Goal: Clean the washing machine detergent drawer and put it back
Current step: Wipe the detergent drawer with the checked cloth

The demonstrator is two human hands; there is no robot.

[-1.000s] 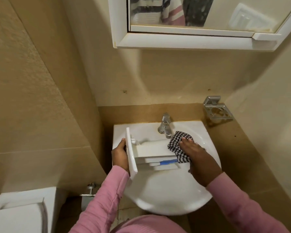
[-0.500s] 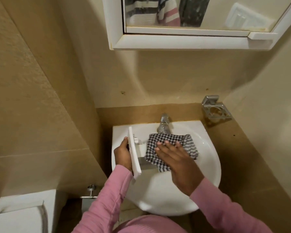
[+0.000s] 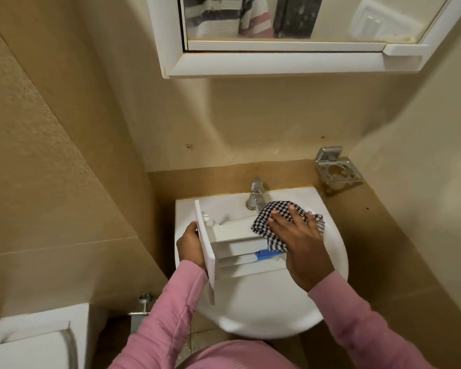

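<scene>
Detergent drawer: You hold the white detergent drawer over the sink, above the left and middle of the basin. Whether it touches the porcelain cannot be told.
Long axis: It runs across the basin from your left to your right, and the right end sits a little nearer to you than the left.
Front panel: The flat front panel is the left end. It stands on edge with its outer face turned left toward the side wall, and its lower corner leans toward you.
Open side: The compartments face up toward you, so the dividers show as stepped white ledges. A blue insert lies in one of them near the right end.
Left hand: Your left hand grips the front panel from its outer side, curled against it. The fingertips are hidden behind the panel.
Right hand: Your right hand lies flat on the checked cloth, fingers straight and spread apart, pressing it onto the drawer's right end.
Checked cloth: It is black and white, bunched over the drawer's far right part, with one corner hanging past your palm.
Tap: The chrome tap stands at the sink's back rim, just behind the cloth.
Surroundings: A white mirror cabinet hangs above, a metal holder is fixed to the wall right of the tap, and a white cistern sits at your lower left.
</scene>
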